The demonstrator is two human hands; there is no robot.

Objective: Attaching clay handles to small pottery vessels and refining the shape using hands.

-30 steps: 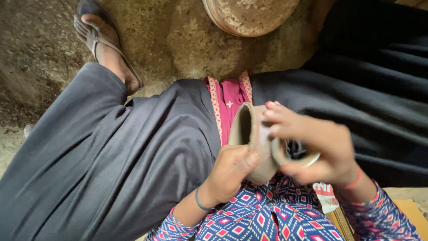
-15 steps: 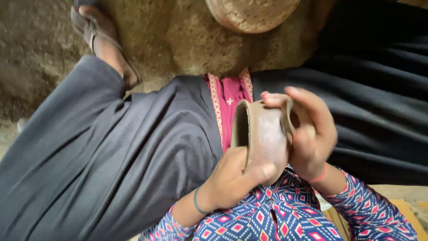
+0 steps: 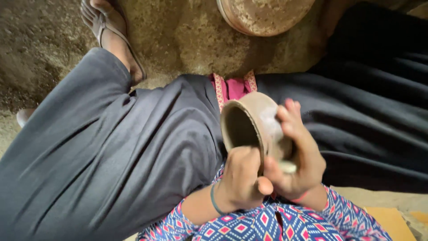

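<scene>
Centre right of the frame: the left hand (image 3: 240,178) grips the rim of a clay pot (image 3: 249,125) tipped sideways, steadying it, while the right hand (image 3: 296,156) cups its outer wall.

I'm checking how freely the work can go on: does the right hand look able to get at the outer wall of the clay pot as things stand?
Probably yes. The right hand already lies against the outer side of the clay pot, nothing between them, while the left hand grips the rim from below.
</scene>
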